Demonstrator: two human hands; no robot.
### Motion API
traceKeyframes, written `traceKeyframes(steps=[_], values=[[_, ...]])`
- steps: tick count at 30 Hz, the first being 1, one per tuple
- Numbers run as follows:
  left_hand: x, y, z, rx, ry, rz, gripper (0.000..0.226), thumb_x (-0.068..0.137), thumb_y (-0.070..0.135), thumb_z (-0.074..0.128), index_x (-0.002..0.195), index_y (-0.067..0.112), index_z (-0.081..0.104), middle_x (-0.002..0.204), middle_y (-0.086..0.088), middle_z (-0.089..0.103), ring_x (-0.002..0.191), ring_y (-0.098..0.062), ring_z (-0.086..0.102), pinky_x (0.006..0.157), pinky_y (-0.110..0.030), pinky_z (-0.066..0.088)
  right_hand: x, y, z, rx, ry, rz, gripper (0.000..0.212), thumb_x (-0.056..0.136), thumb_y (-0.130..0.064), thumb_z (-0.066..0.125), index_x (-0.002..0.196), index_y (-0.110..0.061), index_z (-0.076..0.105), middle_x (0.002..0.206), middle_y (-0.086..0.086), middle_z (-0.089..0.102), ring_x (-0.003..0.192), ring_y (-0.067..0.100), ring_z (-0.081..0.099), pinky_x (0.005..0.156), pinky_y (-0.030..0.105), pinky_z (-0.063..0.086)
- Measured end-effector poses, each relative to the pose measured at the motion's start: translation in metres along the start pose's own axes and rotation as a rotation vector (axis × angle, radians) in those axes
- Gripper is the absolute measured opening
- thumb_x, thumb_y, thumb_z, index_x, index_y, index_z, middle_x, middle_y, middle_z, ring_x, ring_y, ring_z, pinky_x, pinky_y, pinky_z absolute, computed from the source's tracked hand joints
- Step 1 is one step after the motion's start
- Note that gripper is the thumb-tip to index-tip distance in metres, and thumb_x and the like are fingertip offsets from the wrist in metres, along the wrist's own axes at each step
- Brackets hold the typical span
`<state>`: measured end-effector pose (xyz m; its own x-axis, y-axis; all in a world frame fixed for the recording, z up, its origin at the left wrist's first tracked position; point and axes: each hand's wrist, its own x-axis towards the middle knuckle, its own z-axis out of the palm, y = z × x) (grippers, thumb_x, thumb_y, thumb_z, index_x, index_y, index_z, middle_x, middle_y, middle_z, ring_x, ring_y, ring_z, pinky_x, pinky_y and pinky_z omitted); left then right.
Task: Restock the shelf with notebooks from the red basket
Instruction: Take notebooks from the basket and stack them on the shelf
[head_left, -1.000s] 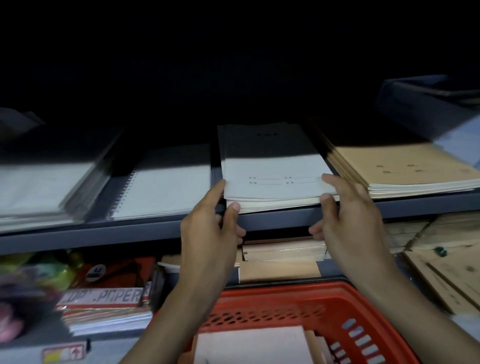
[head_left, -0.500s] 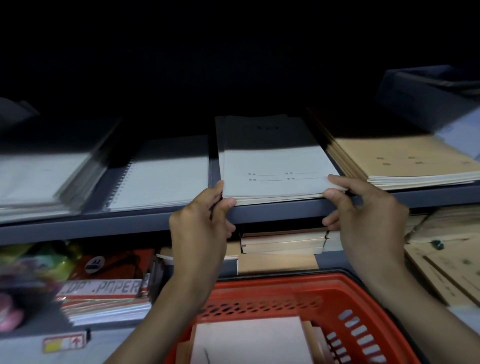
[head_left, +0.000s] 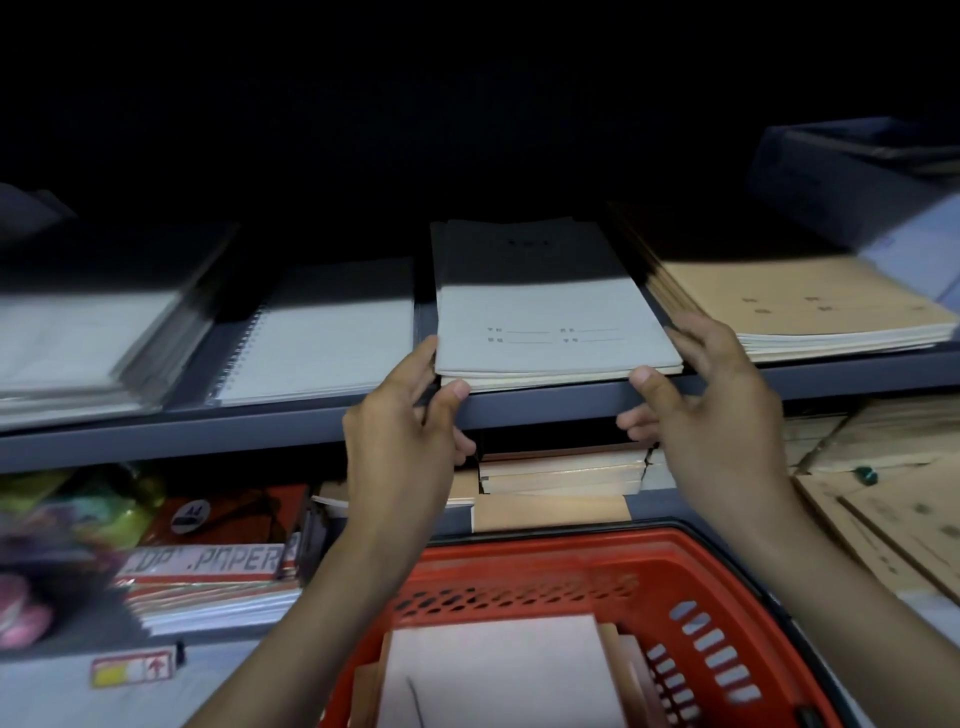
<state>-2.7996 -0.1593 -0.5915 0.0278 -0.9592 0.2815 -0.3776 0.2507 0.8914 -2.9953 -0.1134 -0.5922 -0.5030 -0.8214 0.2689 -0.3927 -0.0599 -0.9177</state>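
Both grips hold the grey-covered paper notebook stack (head_left: 550, 322): left grip (head_left: 405, 431) pinches its front-left corner, right grip (head_left: 717, 410) its front-right. It lies between them at the front lip of the dark grey metal shelf (head_left: 208, 431). Slim gaps flank it: white spiral-bound pad (head_left: 322, 338) outside the left grip, tan notebook pile (head_left: 789, 306) just beside the right. Red plastic basket (head_left: 691, 587) sits below.

Dark past the far ends of the notebooks (head_left: 556, 312) on the shelf (head_left: 519, 404). Too small to read on the top cover. Blurred at the left stack (head_left: 78, 348). Cut by bottom edge at the basket (head_left: 545, 571).
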Motion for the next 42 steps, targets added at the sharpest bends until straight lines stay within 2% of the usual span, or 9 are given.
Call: traceKeyframes(steps=[6,10,14,18,21,26,31,39,42], values=[[-0.001,-0.007,0.000,-0.041,0.072,0.001,0.040,0.090,0.019,0.068,0.130,0.025,0.062,0.074,0.013,0.072,0.047,-0.006,0.064,0.059,-0.014,0.054,-0.002,0.007,-0.002,0.010,0.083,0.022,0.037,0.094,-0.017,0.064,0.130,-0.024,0.061,0.060,-0.003,0.070,0.054,0.009,0.070,0.066,0.033,0.061],[-0.003,-0.007,-0.002,-0.017,0.046,0.023,0.045,0.092,0.024,0.065,0.136,0.026,0.056,0.055,0.003,0.069,0.050,-0.003,0.065,0.059,-0.010,0.052,-0.004,0.004,-0.002,0.005,0.046,0.023,0.041,0.096,-0.018,0.061,0.136,-0.024,0.056,0.094,0.005,0.075,0.059,0.006,0.071,0.058,0.018,0.057],[-0.023,-0.010,-0.006,0.149,0.099,0.245,0.047,0.097,0.025,0.059,0.142,0.020,0.048,0.055,0.002,0.063,0.057,-0.009,0.063,0.069,-0.020,0.053,-0.027,-0.001,-0.002,-0.236,0.053,-0.154,0.049,0.096,-0.029,0.058,0.143,-0.030,0.044,0.130,-0.002,0.060,0.089,0.015,0.072,0.081,0.037,0.058],[-0.067,-0.025,-0.008,0.247,0.136,0.418,0.032,0.090,0.008,0.057,0.122,0.007,0.056,0.095,-0.003,0.057,0.071,-0.009,0.048,0.074,-0.017,0.040,-0.077,-0.001,0.014,-0.308,0.021,-0.265,0.047,0.092,-0.024,0.058,0.137,-0.021,0.045,0.135,-0.001,0.046,0.087,0.020,0.064,0.083,0.034,0.049],[-0.093,-0.072,0.000,0.448,-0.203,0.334,0.030,0.084,0.015,0.057,0.113,0.014,0.053,0.110,-0.009,0.050,0.087,-0.023,0.056,0.080,-0.034,0.047,-0.114,0.017,0.038,-0.323,-0.166,-0.284,0.038,0.088,-0.020,0.059,0.125,-0.020,0.048,0.121,0.001,0.055,0.093,0.023,0.064,0.081,0.038,0.050],[-0.152,-0.167,-0.015,0.967,-1.166,-0.051,0.072,0.080,0.039,0.069,0.143,0.028,0.036,0.136,-0.010,0.046,0.125,-0.031,0.049,0.100,-0.045,0.045,-0.182,0.086,0.065,-0.868,-0.988,-0.170,0.050,0.089,-0.042,0.059,0.130,-0.018,0.042,0.126,0.007,0.051,0.114,0.031,0.054,0.086,0.040,0.048],[-0.184,-0.194,-0.035,1.094,-1.184,0.111,0.094,0.078,0.044,0.073,0.152,0.032,0.016,0.152,-0.007,0.025,0.137,-0.028,0.030,0.106,-0.049,0.038,-0.211,0.131,0.063,-1.114,-1.237,-0.202,0.066,0.086,-0.049,0.063,0.137,-0.017,0.036,0.130,0.010,0.040,0.119,0.034,0.041,0.086,0.046,0.046],[-0.199,-0.176,-0.052,0.884,-0.909,0.645,0.030,0.090,0.031,0.054,0.112,0.011,0.057,0.105,-0.011,0.066,0.095,-0.029,0.065,0.079,-0.036,0.055,-0.181,0.124,0.058,-1.008,-1.315,-0.455,0.045,0.098,-0.040,0.048,0.135,-0.018,0.037,0.121,0.011,0.060,0.105,0.036,0.061,0.085,0.041,0.050],[-0.215,-0.176,-0.042,0.962,-1.094,0.398,0.043,0.095,0.038,0.050,0.128,0.011,0.052,0.129,-0.012,0.060,0.118,-0.030,0.057,0.099,-0.036,0.045,-0.162,0.115,0.053,-0.933,-1.272,-0.413,0.038,0.100,-0.040,0.045,0.134,-0.022,0.040,0.115,0.005,0.066,0.099,0.032,0.064,0.084,0.040,0.051]])
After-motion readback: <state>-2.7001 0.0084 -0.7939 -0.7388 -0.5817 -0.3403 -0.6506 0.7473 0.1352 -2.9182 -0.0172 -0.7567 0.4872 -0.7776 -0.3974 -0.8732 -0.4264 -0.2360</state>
